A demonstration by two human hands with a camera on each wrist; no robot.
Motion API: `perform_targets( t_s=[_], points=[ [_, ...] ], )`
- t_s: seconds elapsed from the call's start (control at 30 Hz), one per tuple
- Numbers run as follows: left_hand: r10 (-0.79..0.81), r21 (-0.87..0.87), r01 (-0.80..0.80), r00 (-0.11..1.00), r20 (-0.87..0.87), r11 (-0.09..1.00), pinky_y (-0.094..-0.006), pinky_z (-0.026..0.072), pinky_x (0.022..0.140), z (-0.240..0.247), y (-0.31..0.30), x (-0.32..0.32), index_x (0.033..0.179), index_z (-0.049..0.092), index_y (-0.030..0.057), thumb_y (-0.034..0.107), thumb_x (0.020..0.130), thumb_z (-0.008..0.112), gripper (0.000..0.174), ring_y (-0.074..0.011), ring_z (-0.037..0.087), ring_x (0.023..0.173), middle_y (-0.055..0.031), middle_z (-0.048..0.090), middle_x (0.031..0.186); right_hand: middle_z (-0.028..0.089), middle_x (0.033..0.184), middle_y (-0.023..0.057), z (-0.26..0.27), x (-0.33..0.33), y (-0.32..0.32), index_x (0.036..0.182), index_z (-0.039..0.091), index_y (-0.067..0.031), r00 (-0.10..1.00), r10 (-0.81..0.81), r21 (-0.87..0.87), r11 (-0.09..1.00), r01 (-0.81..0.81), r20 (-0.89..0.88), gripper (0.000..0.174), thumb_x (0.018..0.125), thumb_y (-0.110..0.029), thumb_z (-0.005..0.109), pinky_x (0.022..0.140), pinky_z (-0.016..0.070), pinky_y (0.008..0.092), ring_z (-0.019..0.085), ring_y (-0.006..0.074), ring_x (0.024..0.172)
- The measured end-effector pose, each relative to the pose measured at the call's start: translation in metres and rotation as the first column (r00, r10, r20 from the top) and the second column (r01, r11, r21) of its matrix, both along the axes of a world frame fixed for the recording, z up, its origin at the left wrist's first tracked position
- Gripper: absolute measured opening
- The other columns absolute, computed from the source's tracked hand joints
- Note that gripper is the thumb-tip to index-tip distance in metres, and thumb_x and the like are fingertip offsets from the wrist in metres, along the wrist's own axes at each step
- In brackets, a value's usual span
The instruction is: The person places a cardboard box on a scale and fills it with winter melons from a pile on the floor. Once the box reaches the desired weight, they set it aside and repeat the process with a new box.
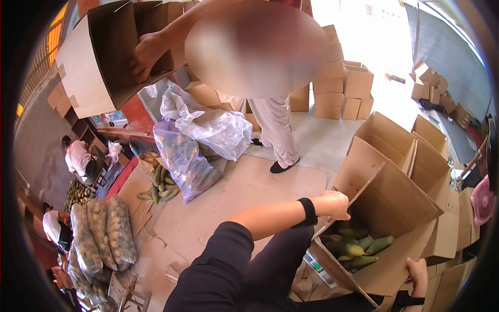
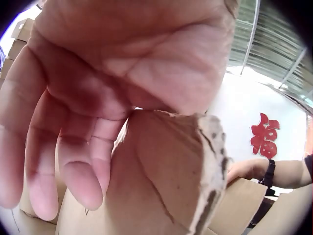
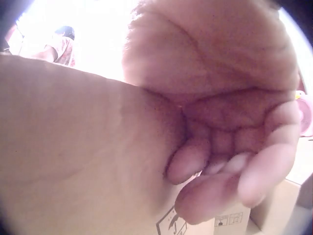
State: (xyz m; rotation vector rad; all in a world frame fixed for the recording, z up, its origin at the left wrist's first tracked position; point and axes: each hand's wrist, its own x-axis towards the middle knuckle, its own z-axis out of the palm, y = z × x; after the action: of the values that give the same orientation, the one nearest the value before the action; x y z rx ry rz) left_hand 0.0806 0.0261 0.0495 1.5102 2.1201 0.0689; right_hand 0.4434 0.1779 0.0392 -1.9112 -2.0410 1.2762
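An open cardboard box (image 1: 387, 208) stands in front of me, tilted, with several green, partly yellow oblong fruits (image 1: 358, 244) inside. My left hand (image 1: 333, 205) grips its left upper edge. In the left wrist view the rough torn cardboard edge (image 2: 210, 156) runs against the palm of that left hand (image 2: 122, 73), fingers bent down over the side. On the opposite side my right hand (image 1: 417, 273) holds the right flap's edge. The right wrist view shows the right hand (image 3: 220, 107) with fingers curled beside the flap (image 3: 83, 142).
A scale with a lit green display (image 1: 316, 265) shows under the box. More open boxes (image 1: 384, 138) stand behind it. Another person's hand (image 1: 148, 52) reaches into a raised box (image 1: 83, 67). Filled plastic bags (image 1: 187, 161), loose fruits (image 1: 161, 184) and sacks (image 1: 119, 234) lie left.
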Motion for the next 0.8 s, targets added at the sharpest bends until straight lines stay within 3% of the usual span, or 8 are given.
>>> perform_targets(
  t_s=[0.1, 0.13, 0.23, 0.37, 0.5, 0.63, 0.7, 0.8],
  points=[
    [-0.039, 0.018, 0.039, 0.999, 0.023, 0.999, -0.0416, 0.0495, 0.081, 0.003, 0.008, -0.003, 0.088, 0.068, -0.0035, 0.043, 0.081, 0.061, 0.048, -0.0356, 0.063, 0.092, -0.0211, 0.067, 0.092, 0.062, 0.07, 0.0149, -0.003, -0.002, 0.002, 0.092, 0.059, 0.0087, 1.0, -0.018, 0.011, 1.0, 0.018, 0.017, 0.033, 0.079, -0.021, 0.059, 0.037, 0.0468, 0.0362, 0.062, 0.0263, 0.051],
    [0.001, 0.01, 0.0, 0.999, -0.04, 1.0, -0.0371, 0.0508, 0.08, 0.006, 0.011, 0.0, 0.084, 0.072, 0.0033, 0.043, 0.081, 0.06, 0.042, -0.0283, 0.066, 0.092, -0.012, 0.07, 0.086, 0.062, 0.07, 0.0149, -0.002, -0.003, 0.001, 0.092, 0.059, 0.0087, 0.999, -0.024, 0.01, 1.0, 0.023, 0.029, 0.033, 0.079, -0.021, 0.059, 0.037, 0.0468, 0.0362, 0.062, 0.0263, 0.051],
    [-0.036, 0.026, 0.038, 0.997, -0.068, 0.999, -0.0377, 0.0507, 0.081, 0.008, 0.018, -0.002, 0.091, 0.071, 0.0037, 0.042, 0.081, 0.06, 0.041, -0.0286, 0.065, 0.095, -0.0131, 0.069, 0.092, 0.062, 0.07, 0.0151, 0.003, -0.007, -0.004, 0.089, 0.059, 0.0087, 1.0, -0.027, -0.005, 1.0, 0.027, -0.008, 0.03, 0.075, -0.018, 0.059, 0.036, 0.0443, 0.0343, 0.06, 0.025, 0.05],
    [-0.064, -0.026, 0.062, 0.996, -0.068, 0.998, -0.0364, 0.0513, 0.079, 0.006, 0.019, -0.01, 0.094, 0.071, 0.0042, 0.02, 0.076, 0.057, 0.027, -0.0286, 0.065, 0.097, -0.0142, 0.069, 0.097, 0.061, 0.071, 0.0145, 0.003, -0.008, -0.008, 0.087, 0.059, 0.0093, 0.998, -0.025, 0.006, 1.0, 0.025, -0.053, 0.028, 0.07, -0.014, 0.058, 0.037, 0.042, 0.0333, 0.056, 0.0223, 0.048],
    [0.018, 0.102, -0.017, 1.0, -0.017, 0.995, -0.0384, 0.0532, 0.073, -0.006, 0.012, -0.028, 0.084, 0.071, 0.0031, 0.012, 0.073, 0.053, 0.023, -0.0286, 0.067, 0.088, -0.0168, 0.069, 0.086, 0.06, 0.071, 0.0135, 0.004, -0.007, -0.01, 0.087, 0.061, 0.0102, 0.994, -0.026, 0.042, 0.999, 0.03, -0.107, 0.028, 0.069, -0.011, 0.058, 0.04, 0.0419, 0.0318, 0.054, 0.0197, 0.049],
    [0.046, 0.02, -0.047, 0.998, 0.052, 0.999, -0.0393, 0.0537, 0.069, -0.019, 0.02, -0.057, 0.079, 0.07, 0.0024, 0.009, 0.071, 0.052, 0.021, -0.029, 0.068, 0.078, -0.0162, 0.068, 0.074, 0.06, 0.07, 0.012, 0.026, -0.03, -0.01, 0.086, 0.061, 0.0105, 0.983, 0.038, -0.007, 0.999, -0.04, -0.18, 0.025, 0.07, -0.009, 0.056, 0.042, 0.0415, 0.0308, 0.055, 0.0185, 0.052],
    [-0.011, 0.077, 0.009, 1.0, 0.027, 0.997, -0.0394, 0.0541, 0.065, -0.02, 0.019, -0.068, 0.074, 0.069, 0.0025, 0.007, 0.069, 0.052, 0.019, -0.0284, 0.068, 0.07, -0.0141, 0.067, 0.066, 0.06, 0.065, 0.0122, 0.036, -0.045, -0.008, 0.085, 0.059, 0.0093, 0.98, 0.07, 0.002, 0.997, -0.071, -0.186, 0.026, 0.07, -0.012, 0.054, 0.033, 0.0395, 0.0269, 0.055, 0.0183, 0.043],
    [-0.008, 0.07, 0.007, 1.0, 0.013, 0.997, -0.039, 0.0541, 0.063, -0.022, 0.017, -0.072, 0.069, 0.069, 0.0032, 0.006, 0.068, 0.053, 0.016, -0.0266, 0.068, 0.07, -0.0135, 0.066, 0.064, 0.058, 0.065, 0.0112, 0.036, -0.05, -0.002, 0.087, 0.056, 0.0085, 0.982, 0.09, -0.033, 0.995, -0.097, -0.167, 0.027, 0.07, -0.012, 0.056, 0.033, 0.0397, 0.0277, 0.054, 0.0177, 0.044]
  ],
)
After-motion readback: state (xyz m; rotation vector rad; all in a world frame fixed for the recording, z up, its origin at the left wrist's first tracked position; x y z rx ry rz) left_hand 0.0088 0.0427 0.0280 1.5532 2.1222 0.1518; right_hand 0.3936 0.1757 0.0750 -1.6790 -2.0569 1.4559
